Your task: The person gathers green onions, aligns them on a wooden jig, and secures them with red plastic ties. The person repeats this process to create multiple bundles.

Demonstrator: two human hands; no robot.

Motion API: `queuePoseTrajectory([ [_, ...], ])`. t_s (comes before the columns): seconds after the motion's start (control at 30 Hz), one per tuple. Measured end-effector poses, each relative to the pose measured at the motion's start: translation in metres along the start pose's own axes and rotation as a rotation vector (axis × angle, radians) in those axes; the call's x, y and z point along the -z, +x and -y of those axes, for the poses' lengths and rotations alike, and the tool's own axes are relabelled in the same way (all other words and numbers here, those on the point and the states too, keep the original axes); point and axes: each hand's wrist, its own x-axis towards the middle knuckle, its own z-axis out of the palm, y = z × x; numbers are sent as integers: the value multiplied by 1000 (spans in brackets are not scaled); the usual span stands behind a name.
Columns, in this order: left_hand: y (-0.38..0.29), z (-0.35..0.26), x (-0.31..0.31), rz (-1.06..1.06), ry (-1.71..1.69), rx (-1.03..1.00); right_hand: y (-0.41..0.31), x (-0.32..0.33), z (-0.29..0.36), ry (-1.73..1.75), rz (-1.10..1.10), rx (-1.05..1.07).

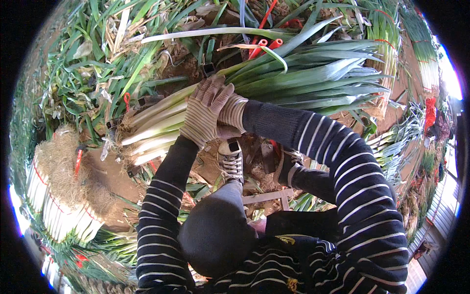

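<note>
A thick bunch of long green onions (304, 75) lies in front of me, white stalks and roots to the left, green leaves to the right. My left hand (203, 112), in a striped knit work glove, is clasped over the white stalks, its fingers bent across the far side. My right hand (234, 108), gloved alike, reaches in from the right and grips the bunch beside it. The left hand partly covers the right fingers. Under the bunch is a low metal stand with a dark square tube end (208, 70).
Red hollow tubes (261, 47) stick up behind the bunch. Loose leaves and trimmings (91, 55) are heaped at the far left. Tied onion bundles (60, 209) lie at the left, with others (383, 47) at the right. My sneaker (232, 161) and a small stool-like frame (268, 196) are below.
</note>
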Motion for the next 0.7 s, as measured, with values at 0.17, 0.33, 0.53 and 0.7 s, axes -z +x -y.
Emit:
queuePoseTrajectory([
  [0.17,4,3,-6,-41,-22,-89,-52,69,-40,79,-114,111],
  [0.33,7,0,-9,301,133,24,-131,88,-77,60,103,-147],
  [0.53,24,0,-2,339,81,20,-148,53,-77,174,-67,-226],
  [0.7,16,15,-19,320,50,5,-147,27,-86,259,-254,-207],
])
